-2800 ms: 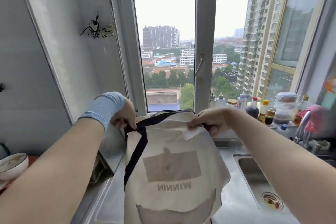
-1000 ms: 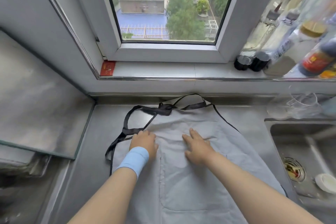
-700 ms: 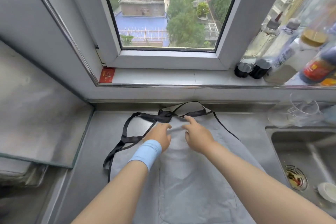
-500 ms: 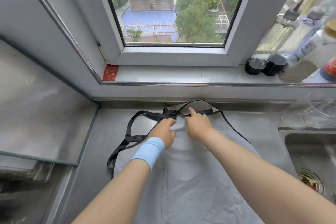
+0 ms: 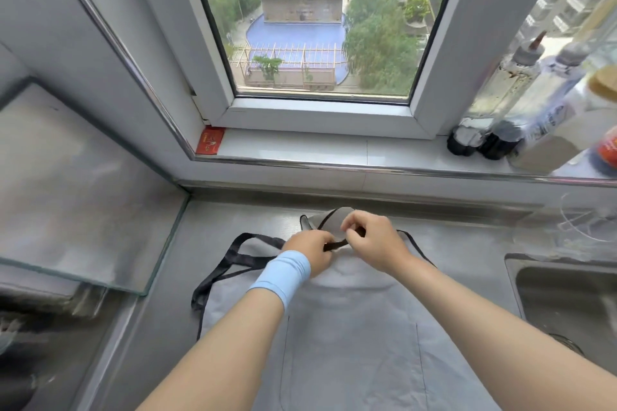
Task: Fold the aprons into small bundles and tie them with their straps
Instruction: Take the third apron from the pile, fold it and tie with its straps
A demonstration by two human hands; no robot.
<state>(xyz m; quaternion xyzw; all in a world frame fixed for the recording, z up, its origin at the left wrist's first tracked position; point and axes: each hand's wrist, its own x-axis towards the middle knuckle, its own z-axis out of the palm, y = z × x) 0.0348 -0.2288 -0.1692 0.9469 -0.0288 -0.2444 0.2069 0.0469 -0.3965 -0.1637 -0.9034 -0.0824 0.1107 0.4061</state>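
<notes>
Grey cloth apron [image 5: 350, 327] lies flat on the steel worktop [image 5: 233, 217], its top edge toward the window sill [image 5: 317, 147]. At that top edge the left hand [image 5: 314, 252], wearing a pale blue wristband [image 5: 280, 274], and the right hand [image 5: 374, 240] each pinch the black strap [image 5: 335, 245] with curled fingers. More strap loops left of the apron. Right of the apron is a sink [image 5: 564, 300]; left of it, a glass sheet [image 5: 76, 197]; beyond it, bottles [image 5: 500, 93] on the sill.
</notes>
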